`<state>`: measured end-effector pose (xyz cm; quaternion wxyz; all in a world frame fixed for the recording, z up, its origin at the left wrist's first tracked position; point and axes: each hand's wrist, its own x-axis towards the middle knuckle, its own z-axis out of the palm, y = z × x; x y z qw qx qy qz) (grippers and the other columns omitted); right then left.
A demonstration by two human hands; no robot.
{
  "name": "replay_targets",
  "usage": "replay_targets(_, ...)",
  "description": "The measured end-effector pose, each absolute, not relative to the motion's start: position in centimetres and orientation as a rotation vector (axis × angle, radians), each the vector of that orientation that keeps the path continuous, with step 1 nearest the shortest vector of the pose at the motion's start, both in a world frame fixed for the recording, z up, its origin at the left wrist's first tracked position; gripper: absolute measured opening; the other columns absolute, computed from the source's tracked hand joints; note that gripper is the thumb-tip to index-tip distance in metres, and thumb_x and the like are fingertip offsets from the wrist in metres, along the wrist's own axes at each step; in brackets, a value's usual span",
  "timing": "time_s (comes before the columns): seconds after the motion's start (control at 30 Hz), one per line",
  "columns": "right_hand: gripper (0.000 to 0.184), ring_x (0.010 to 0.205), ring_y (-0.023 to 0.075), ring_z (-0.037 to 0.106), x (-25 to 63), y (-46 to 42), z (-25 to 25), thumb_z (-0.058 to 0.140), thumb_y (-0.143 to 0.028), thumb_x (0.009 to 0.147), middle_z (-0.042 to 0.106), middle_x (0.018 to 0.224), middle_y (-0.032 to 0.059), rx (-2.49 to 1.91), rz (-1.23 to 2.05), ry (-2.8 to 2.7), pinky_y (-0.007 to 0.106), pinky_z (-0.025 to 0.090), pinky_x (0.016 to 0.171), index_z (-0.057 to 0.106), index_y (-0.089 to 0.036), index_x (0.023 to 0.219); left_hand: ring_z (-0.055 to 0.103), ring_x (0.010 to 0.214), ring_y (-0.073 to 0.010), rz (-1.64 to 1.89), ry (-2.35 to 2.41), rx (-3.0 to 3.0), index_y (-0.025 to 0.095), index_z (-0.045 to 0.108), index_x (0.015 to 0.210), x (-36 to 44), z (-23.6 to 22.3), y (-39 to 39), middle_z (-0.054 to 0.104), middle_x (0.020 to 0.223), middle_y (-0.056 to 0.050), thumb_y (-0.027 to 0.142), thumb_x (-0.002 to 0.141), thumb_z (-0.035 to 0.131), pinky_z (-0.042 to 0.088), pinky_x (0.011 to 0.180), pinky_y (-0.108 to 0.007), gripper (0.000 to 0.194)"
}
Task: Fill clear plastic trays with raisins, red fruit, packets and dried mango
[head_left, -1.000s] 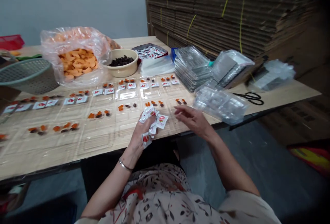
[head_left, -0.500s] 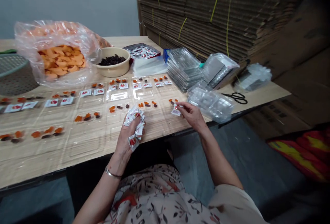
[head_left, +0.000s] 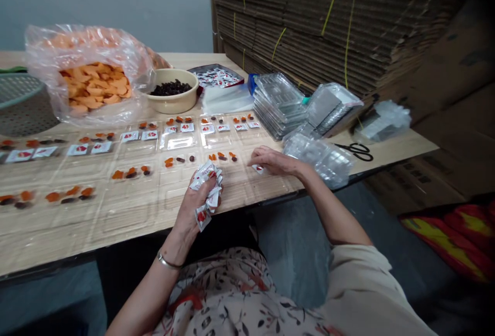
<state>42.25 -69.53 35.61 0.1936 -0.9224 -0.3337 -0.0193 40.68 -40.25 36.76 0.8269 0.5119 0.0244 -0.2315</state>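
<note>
Head view, and from where I stand a big stack of cardboard [head_left: 309, 32] rises behind the pale worktop [head_left: 406, 144]. On that worktop a clear plastic bag [head_left: 137, 63] sags open around orange pieces, with a grey-green basket [head_left: 31, 109] to its left and a cream bowl [head_left: 174, 103] of dark bits to its right. Nearer the cardboard stands a pile of clear trays [head_left: 276, 106]; more trays lie in rows across the front, many with orange and dark pieces in them. Left hand [head_left: 195, 204]: thumb and fingers clamped on a loose bunch of sachets [head_left: 208, 185], above the worktop's near edge. Right hand [head_left: 274, 161]: palm down, low over a front-row tray; I can't tell whether its fingers grip the single sachet [head_left: 258, 169] peeking out below them. Black-handled scissors [head_left: 359, 152] lie off to the right.
</note>
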Motion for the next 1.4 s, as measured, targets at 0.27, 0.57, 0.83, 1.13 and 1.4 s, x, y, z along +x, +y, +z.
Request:
replay_targets(0.27, 0.013, 0.090, 0.0233, 0.058, 40.3, -68.1, 35.8, 0.056, -0.015, 0.092, 0.064, 0.089, 0.0093, -2.699, -0.193, -0.697, 0.038, 0.047, 0.084, 0.069, -0.016, 0.094, 0.046, 0.043, -0.0050, -0.497, 0.051, 1.072, 0.017, 0.055, 0.097, 40.9, 36.5, -39.9, 0.061, 0.066, 0.002, 0.033, 0.064, 0.082, 0.031, 0.035, -0.015, 0.045)
replay_targets(0.57, 0.024, 0.070, 0.0137, 0.054, 40.0, -58.4, 39.1, 0.061, -0.042, 0.092, 0.062, 0.090, 0.0032, -2.079, -0.392, -0.536, 0.027, 0.046, 0.064, 0.068, -0.022, 0.104, 0.051, 0.053, -0.0064, -0.547, -0.021, 1.095, 0.018, 0.062, 0.106, 40.5, 36.5, -41.4, 0.063, 0.073, 0.003, 0.033, 0.065, 0.084, 0.037, 0.049, -0.018, 0.049)
replay_targets(0.83, 0.025, 0.072, 0.0153, 0.059, 41.7, -58.6, 38.9, 0.061, -0.042, 0.091, 0.064, 0.078, 0.0012, -1.902, -0.397, -0.227, 0.028, 0.047, 0.067, 0.065, -0.019, 0.083, 0.057, 0.061, -0.0069, -0.559, -0.019, 1.077, 0.018, 0.062, 0.109, 40.5, 35.9, -39.4, 0.068, 0.083, 0.000, 0.036, 0.069, 0.082, 0.044, 0.057, -0.017, 0.048)
replay_targets(1.13, 0.025, 0.079, 0.0186, 0.060, 45.1, -63.3, 35.5, 0.056, -0.030, 0.094, 0.069, 0.079, 0.0054, -2.401, -0.121, -0.653, 0.033, 0.046, 0.079, 0.069, -0.018, 0.077, 0.056, 0.051, -0.0055, -0.491, 0.023, 1.114, 0.020, 0.060, 0.108, 40.9, 35.9, -36.0, 0.067, 0.079, 0.001, 0.039, 0.069, 0.081, 0.039, 0.041, -0.012, 0.048)
replay_targets(1.4, 0.025, 0.088, 0.0185, 0.062, 42.7, -59.4, 38.5, 0.056, -0.038, 0.097, 0.068, 0.099, 0.0073, -2.241, -0.257, -0.588, 0.034, 0.049, 0.081, 0.068, -0.019, 0.106, 0.054, 0.054, -0.0069, -0.502, 0.027, 1.096, 0.019, 0.063, 0.103, 40.7, 35.9, -36.9, 0.065, 0.077, 0.001, 0.036, 0.068, 0.082, 0.040, 0.048, -0.016, 0.043)
